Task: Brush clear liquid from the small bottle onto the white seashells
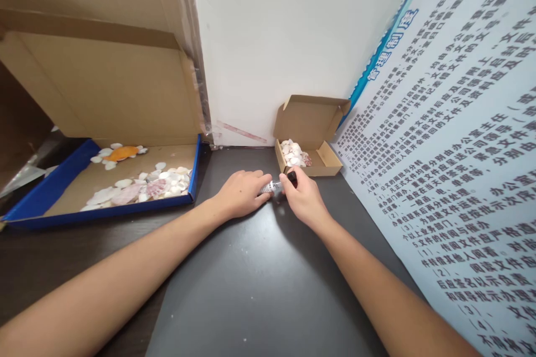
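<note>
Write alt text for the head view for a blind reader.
The left hand and right hand together hold a small silvery tube with a dark cap over a dark table. Behind stands an open carton of shells; a blue-edged tray of shells lies to the left.

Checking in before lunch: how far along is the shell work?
Looks done: a heap of shells sits in the small box. In hand: the left hand and right hand grip a small tube, right fingers on its dark cap. Left: many loose shells lie in the blue tray.
</note>
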